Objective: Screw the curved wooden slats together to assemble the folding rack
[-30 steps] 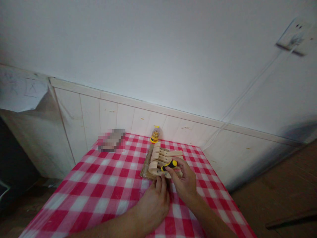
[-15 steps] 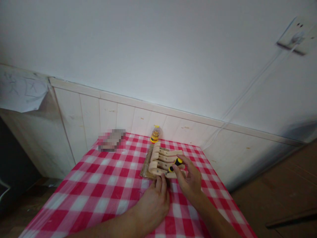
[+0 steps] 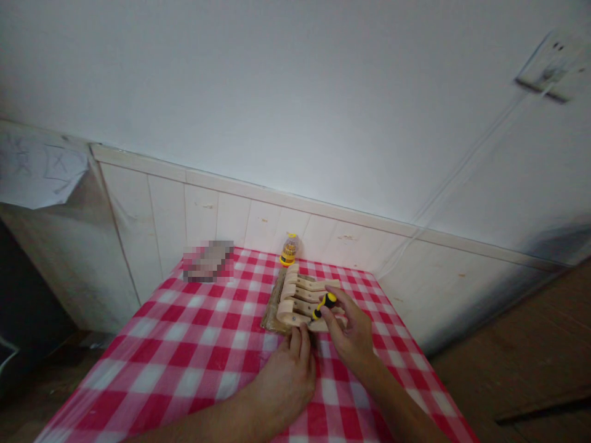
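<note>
A pale wooden rack point(image 3: 287, 306) with several curved prongs lies on a brown, wrapped-looking flat piece point(image 3: 274, 311). My left hand point(image 3: 290, 375) is at the rack's near edge, its fingers closed against the nearest prong; the fingertips are partly hidden under it. In my right hand point(image 3: 353, 332) is a yellow and black screwdriver point(image 3: 329, 300), pinched between thumb and fingers. It slants down to the left, its tip at the nearest prong, close to a small screw. Whether the tip sits in a screw is too small to tell.
A red and white checked cloth point(image 3: 194, 369) covers the table. At the back stands a clear-topped yellow case of screwdriver bits point(image 3: 289, 251). A blurred-out object point(image 3: 209, 261) lies at the back left. A white panelled wall borders the far edge, with a cable point(image 3: 443, 191) running to a socket.
My right hand and the screwdriver's handle have shifted slightly left, and the screwdriver stands a little steeper. My left hand and the rack stay in place.
</note>
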{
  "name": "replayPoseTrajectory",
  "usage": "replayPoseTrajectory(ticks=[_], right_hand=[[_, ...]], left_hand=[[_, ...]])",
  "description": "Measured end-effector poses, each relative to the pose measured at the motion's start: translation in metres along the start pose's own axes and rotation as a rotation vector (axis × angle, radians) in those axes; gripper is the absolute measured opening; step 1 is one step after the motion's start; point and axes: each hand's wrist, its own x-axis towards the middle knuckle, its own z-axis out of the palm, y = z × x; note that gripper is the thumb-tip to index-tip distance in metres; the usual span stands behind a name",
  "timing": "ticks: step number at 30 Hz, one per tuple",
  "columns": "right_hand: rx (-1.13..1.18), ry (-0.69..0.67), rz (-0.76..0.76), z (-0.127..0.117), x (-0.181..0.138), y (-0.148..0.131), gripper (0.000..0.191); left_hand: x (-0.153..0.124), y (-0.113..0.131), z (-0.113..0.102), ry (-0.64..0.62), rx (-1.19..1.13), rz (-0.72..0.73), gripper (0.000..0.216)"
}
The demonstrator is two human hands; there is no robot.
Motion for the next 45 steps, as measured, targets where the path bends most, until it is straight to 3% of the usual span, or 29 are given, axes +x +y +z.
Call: replayPoseTrajectory(ticks=[13,23,31,39,45], right_hand=[[-0.061,0.067,-0.001,0.0024,0.0021,-0.0010,0.022],[-0.072,0.090,-0.008,0.0030,0.0027,-0.0017,0.021],[-0.053,0.086,0.018,0.0039,0.0007,0.0000,0.024],[-0.065,0.090,-0.061,0.0055,0.0014,0.0013,0.024],[-0.030,0.044,-0.109,0.0040,-0.0025,-0.0004,0.036]], left_hand=[[-0.0011,0.0022,0.0010,0.036,0.031,0.001,0.034],[-0.0012,0.0019,0.0031,-0.047,-0.040,-0.003,0.034],[-0.0009,0.0014,0.0024,-0.020,-0.028,0.000,0.034],[-0.0001,0.0002,-0.0016,-0.048,-0.037,0.005,0.035],[-0.0013,0.0012,0.0009,-0.017,-0.016,0.007,0.034]])
